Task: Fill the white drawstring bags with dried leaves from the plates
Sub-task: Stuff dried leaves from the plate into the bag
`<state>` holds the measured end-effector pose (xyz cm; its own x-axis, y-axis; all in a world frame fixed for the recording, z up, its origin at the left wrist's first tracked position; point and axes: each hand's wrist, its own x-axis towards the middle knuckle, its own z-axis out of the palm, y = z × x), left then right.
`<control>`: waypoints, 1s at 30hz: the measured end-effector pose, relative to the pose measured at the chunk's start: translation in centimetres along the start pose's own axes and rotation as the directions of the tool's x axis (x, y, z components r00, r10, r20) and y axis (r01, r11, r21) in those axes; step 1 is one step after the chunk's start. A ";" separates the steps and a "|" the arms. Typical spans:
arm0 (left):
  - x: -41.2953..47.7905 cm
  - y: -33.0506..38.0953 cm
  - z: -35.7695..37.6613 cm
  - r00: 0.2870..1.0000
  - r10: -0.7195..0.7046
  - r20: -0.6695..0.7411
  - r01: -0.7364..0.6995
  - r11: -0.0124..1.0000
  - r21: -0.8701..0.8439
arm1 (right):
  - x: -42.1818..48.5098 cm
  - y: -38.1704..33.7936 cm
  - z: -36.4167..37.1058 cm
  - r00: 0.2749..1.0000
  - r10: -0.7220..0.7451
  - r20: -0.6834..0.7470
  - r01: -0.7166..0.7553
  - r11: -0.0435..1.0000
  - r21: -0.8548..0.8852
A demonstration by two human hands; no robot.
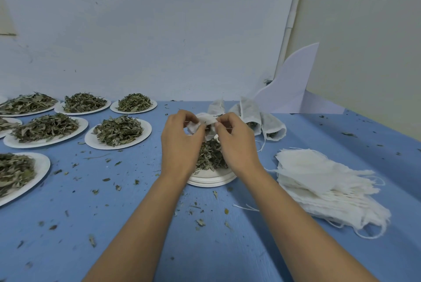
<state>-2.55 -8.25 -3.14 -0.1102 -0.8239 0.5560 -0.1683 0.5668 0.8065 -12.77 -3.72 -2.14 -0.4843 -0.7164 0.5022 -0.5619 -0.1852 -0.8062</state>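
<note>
matt blue table [319, 145], thin gauzy cloth bags [319, 181], smooth white paper plates [95, 142].

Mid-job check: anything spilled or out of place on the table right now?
Yes: dried leaf crumbs are spilled across the blue table, thickest in front of the stacked plates. A loose string lies beside the pile of empty bags. Nothing looks damaged.

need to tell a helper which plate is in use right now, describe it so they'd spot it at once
On the blue table, find the pile of empty white bags at the right. Just left of it, beneath the left hand and right hand, is a plate of dried leaves. Unlike the single plates grouped at the left, it tops a stack.
</note>
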 end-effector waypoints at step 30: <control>0.2 0.9 -0.3 0.998 -0.066 0.013 0.065 0.996 0.054 | 0.1 -0.4 -0.2 0.991 -0.030 -0.134 0.028 0.999 -0.016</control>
<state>-2.46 -7.93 -2.28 -0.1120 -0.8594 0.4988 -0.2281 0.5108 0.8289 -12.70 -3.58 -1.73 -0.5527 -0.6139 0.5636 -0.5859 -0.1946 -0.7866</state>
